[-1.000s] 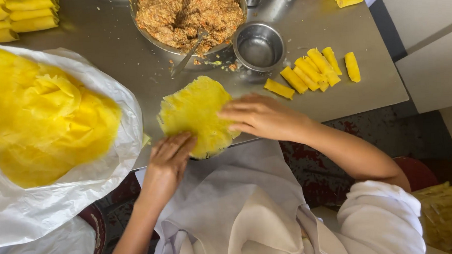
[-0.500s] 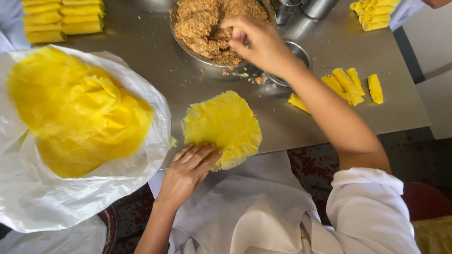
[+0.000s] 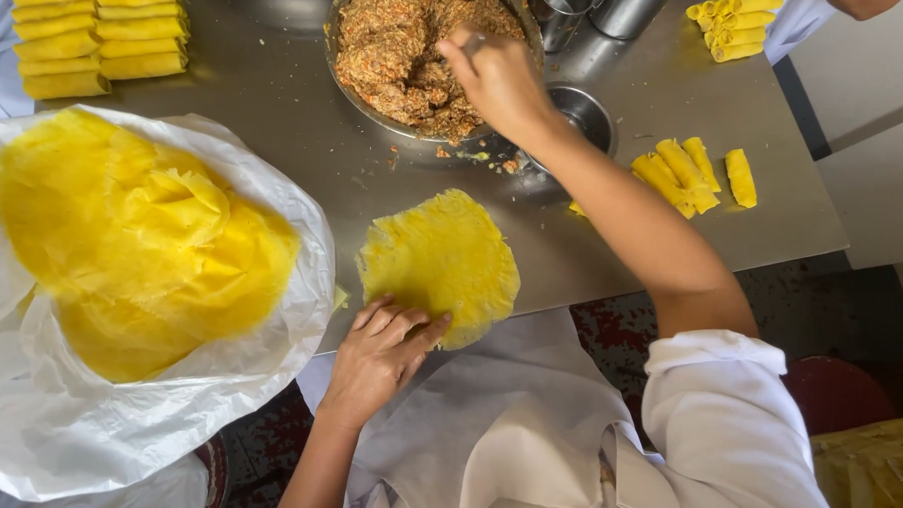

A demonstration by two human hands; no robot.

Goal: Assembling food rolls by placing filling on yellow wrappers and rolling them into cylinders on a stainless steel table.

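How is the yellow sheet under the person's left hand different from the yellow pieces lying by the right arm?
The flat wrapper lies spread open as one wide, round sheet with nothing on it, pinned at its near edge by the left hand. The rolls are narrow, closed tubes, several side by side, untouched. Both are the same bright yellow and rest on the metal table.

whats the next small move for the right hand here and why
Probably lift a spoonful of the filling and carry it to the yellow wrapper. The right hand is in the filling bowl gripping what looks like a spoon, the wrapper lies flat and bare, and the left hand pins its near edge.
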